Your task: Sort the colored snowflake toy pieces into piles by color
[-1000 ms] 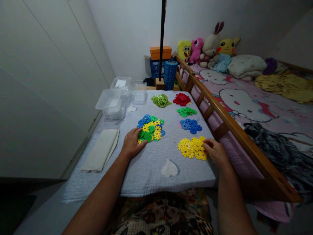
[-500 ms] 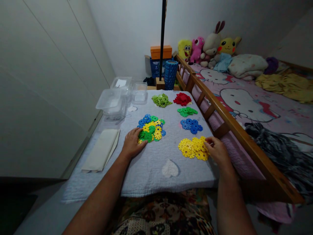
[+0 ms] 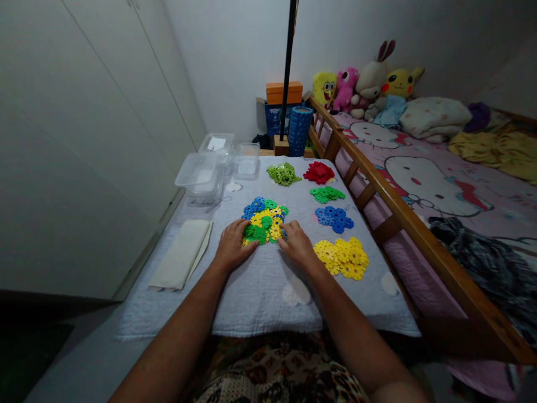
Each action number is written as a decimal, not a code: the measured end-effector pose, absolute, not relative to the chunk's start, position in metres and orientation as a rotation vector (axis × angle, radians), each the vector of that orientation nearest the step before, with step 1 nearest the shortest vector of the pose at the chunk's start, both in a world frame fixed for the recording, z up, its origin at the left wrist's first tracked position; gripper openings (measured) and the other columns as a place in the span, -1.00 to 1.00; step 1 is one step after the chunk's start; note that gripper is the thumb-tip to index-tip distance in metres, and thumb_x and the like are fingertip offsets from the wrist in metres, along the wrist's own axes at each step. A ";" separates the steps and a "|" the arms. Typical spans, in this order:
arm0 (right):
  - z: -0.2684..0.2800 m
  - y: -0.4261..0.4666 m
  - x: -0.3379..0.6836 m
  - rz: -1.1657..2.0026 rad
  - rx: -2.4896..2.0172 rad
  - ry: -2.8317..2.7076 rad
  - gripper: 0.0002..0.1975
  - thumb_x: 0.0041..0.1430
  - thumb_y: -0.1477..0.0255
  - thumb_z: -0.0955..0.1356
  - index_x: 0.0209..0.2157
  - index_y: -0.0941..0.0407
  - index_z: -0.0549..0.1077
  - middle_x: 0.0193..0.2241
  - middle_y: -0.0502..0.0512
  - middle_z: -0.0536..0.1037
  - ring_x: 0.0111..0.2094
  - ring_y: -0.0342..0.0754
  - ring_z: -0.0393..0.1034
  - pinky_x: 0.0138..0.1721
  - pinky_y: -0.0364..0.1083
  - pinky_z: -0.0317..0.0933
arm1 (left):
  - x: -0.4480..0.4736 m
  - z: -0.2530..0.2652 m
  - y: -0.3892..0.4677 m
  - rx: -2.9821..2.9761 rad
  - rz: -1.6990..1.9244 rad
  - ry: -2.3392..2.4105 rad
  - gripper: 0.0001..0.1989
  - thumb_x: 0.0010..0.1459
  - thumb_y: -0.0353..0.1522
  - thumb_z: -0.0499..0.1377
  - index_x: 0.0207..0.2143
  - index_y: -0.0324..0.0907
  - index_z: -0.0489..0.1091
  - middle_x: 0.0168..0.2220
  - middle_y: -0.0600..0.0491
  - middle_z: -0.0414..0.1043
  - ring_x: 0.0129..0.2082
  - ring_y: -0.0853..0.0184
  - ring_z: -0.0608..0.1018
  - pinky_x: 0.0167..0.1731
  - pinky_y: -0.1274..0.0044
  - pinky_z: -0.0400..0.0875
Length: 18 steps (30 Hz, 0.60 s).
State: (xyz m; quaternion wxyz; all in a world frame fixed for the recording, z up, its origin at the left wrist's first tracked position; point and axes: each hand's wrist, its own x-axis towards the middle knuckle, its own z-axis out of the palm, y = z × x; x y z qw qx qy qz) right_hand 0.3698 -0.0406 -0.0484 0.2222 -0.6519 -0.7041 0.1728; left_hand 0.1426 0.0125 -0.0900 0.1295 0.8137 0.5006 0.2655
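Note:
A mixed pile of flower-shaped plastic discs (image 3: pixel 265 223), blue, green and yellow, lies on the cloth-covered table. At its left side rests my left hand (image 3: pixel 235 245), fingers over the edge and thumb spread apart, touching the green discs. My right hand (image 3: pixel 297 244) reaches the pile's right edge, thumb and forefinger apart beside a yellow disc; whether they touch it is hard to see. Sorted piles stand on the right: yellow discs (image 3: pixel 342 257), blue discs (image 3: pixel 334 219) and green discs (image 3: pixel 327 195). Farther back are red pieces (image 3: pixel 319 172) and light-green pieces (image 3: pixel 283 174).
Clear plastic containers (image 3: pixel 200 182) stand at the back left, with a folded cream cloth (image 3: pixel 181 254) in front of them. A wooden bed rail (image 3: pixel 386 207) runs along the table's right side. Behind the table rise a black pole (image 3: pixel 287 67) and a blue foam roller (image 3: pixel 300 131).
My right hand has moved left from the yellow pile to the right edge of the mixed pile. My left hand stays at the mixed pile. The view has shifted slightly.

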 end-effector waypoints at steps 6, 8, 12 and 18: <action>-0.058 -0.031 0.355 0.375 -1.956 -1.863 -0.62 0.26 0.33 0.37 0.09 0.09 0.40 0.02 0.22 0.40 0.03 0.08 0.36 0.00 -0.03 0.27 | 0.143 -0.091 0.013 2.359 0.800 1.451 -0.39 0.11 -0.12 0.27 0.16 -0.14 0.30 0.20 -0.16 0.35 0.23 0.01 0.38 0.23 0.17 0.27; -0.060 -0.030 0.357 0.393 -1.955 -1.830 -0.66 0.22 0.33 0.39 0.02 0.09 0.42 -0.02 0.18 0.43 -0.01 0.05 0.37 -0.03 -0.05 0.28 | 0.143 -0.092 0.013 2.359 0.801 1.454 -0.40 0.11 -0.12 0.27 0.17 -0.13 0.30 0.20 -0.15 0.35 0.22 0.01 0.39 0.23 0.16 0.27; -0.062 -0.030 0.361 0.459 -1.854 -1.728 -0.78 0.16 0.41 0.39 -0.13 0.09 0.44 -0.12 0.11 0.48 -0.10 0.00 0.39 -0.09 -0.08 0.26 | 0.143 -0.091 0.013 2.352 0.793 1.463 -0.39 0.11 -0.12 0.27 0.17 -0.13 0.30 0.20 -0.15 0.35 0.21 0.01 0.40 0.22 0.15 0.27; -0.053 -0.040 0.382 0.613 -1.593 -1.620 -0.88 0.15 0.48 0.30 -0.32 0.11 0.49 -0.33 0.06 0.53 -0.27 -0.05 0.39 -0.17 -0.10 0.21 | 0.142 -0.091 0.013 2.352 0.772 1.466 -0.40 0.11 -0.12 0.26 0.17 -0.14 0.31 0.21 -0.16 0.34 0.22 0.00 0.38 0.23 0.15 0.27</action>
